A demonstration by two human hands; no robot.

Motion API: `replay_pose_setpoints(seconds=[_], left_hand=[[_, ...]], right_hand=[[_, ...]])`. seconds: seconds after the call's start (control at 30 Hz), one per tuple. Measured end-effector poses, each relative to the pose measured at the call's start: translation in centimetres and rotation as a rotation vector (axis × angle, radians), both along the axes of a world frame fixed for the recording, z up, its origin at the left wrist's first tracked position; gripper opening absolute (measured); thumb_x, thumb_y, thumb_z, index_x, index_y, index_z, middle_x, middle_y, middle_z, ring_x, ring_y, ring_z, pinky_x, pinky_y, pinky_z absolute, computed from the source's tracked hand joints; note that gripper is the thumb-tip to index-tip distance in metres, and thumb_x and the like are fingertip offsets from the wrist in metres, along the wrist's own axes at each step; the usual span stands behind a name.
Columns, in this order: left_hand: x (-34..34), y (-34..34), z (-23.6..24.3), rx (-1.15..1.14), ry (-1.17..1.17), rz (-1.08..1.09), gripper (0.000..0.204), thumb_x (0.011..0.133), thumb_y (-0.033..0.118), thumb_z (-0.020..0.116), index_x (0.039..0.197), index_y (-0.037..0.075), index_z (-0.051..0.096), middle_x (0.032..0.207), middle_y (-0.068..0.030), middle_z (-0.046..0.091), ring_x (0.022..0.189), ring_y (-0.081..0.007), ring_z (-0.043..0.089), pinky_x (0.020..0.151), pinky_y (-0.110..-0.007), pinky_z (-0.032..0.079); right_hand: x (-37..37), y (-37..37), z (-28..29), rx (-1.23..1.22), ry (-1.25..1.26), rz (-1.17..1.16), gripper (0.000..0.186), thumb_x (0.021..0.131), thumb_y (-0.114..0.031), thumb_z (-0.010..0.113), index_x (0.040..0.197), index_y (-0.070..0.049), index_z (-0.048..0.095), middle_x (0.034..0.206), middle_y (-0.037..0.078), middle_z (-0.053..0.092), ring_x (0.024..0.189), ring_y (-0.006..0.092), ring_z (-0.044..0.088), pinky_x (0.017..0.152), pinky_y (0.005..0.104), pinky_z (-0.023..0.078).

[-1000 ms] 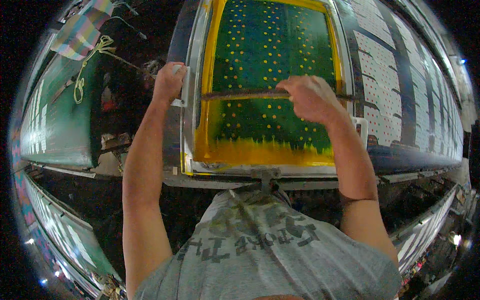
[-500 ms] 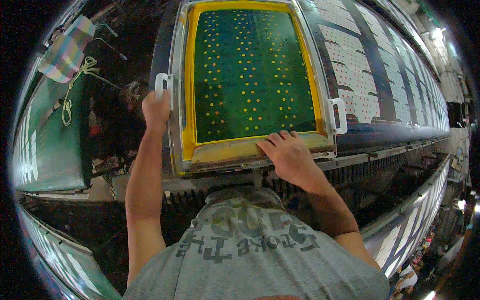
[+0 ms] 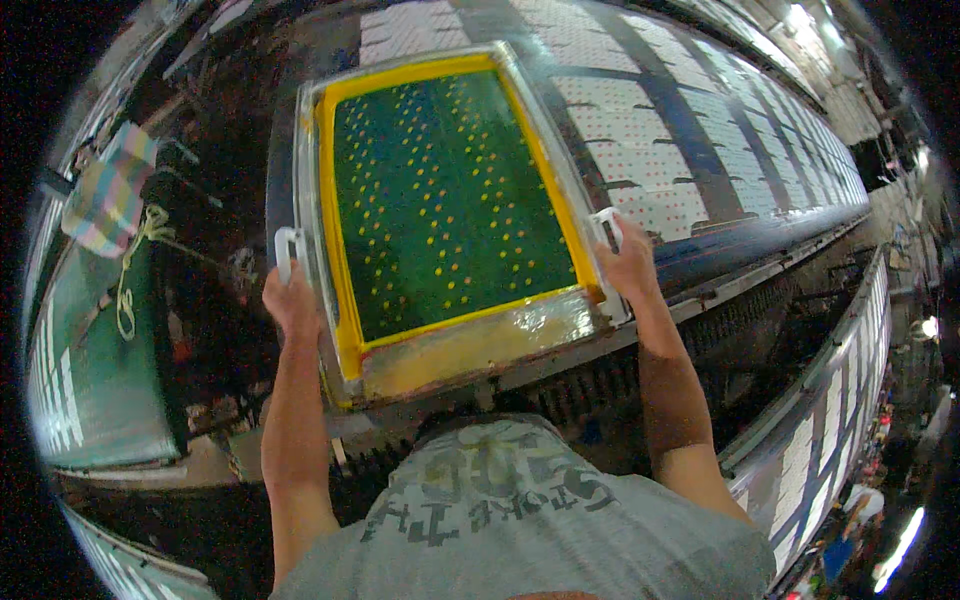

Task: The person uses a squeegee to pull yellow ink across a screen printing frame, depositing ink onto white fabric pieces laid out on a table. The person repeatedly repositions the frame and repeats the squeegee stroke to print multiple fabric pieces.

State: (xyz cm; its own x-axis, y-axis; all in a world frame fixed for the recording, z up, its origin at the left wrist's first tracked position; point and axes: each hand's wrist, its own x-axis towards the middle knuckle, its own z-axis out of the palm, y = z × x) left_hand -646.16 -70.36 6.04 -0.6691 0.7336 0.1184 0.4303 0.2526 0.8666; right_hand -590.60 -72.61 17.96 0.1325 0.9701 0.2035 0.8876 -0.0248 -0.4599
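Note:
A screen-printing frame (image 3: 440, 360) lies across the long table in front of me. Its green mesh (image 3: 400, 210) carries rows of small yellow and orange dots, and yellow tape borders it. On the frame's left side, my left hand (image 3: 291, 300) is closed round a white handle (image 3: 287, 254). The matching white handle (image 3: 607, 226) on the right is gripped by my right hand (image 3: 629, 262), fingers wrapped about it. Whether the frame rests on the table or is slightly raised, I cannot tell.
White dotted sheets (image 3: 640, 150) lie in rows along the dark table to the right. A rail (image 3: 690, 305) runs along its near edge. At left stand a green table (image 3: 110, 390), a striped cloth (image 3: 110, 190) and a looped cord (image 3: 125, 310). Another table with sheets (image 3: 810, 430) is at lower right.
My right hand has left the frame's near edge and taken hold of the right handle. My left hand stays on its handle. The whole view has shifted and tilted, with the frame appearing lower and further left.

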Motion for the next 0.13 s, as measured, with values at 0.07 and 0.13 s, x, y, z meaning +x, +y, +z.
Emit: replay_pose_setpoints(seconds=[0.07, 0.13], left_hand=[[-1.1, 0.5, -1.0, 0.026, -0.092, -0.023, 0.025, 0.097, 0.025, 0.081, 0.104, 0.002, 0.077, 0.091, -0.0108, 0.076, 0.077, -0.0228, 0.07, 0.073, -0.042, 0.058], [-2.3, 1.8, -3.3, 0.123, -0.338, -0.07, 0.027, 0.098, 0.029, 0.081, 0.109, 0.005, 0.077, 0.098, -0.0157, 0.079, 0.079, -0.0287, 0.073, 0.076, -0.046, 0.06]], right_hand=[[3.1, 1.1, -0.8, -0.184, 0.267, -0.059, 0.073, 0.09, -0.022, 0.081, 0.157, -0.005, 0.055, 0.151, 0.026, 0.062, 0.139, 0.0378, 0.061, 0.116, 0.0473, 0.049], [5.4, 1.8, -1.6, -0.227, 0.548, -0.059, 0.073, 0.09, -0.023, 0.081, 0.156, -0.005, 0.056, 0.153, 0.025, 0.061, 0.139, 0.037, 0.062, 0.117, 0.0469, 0.049]])
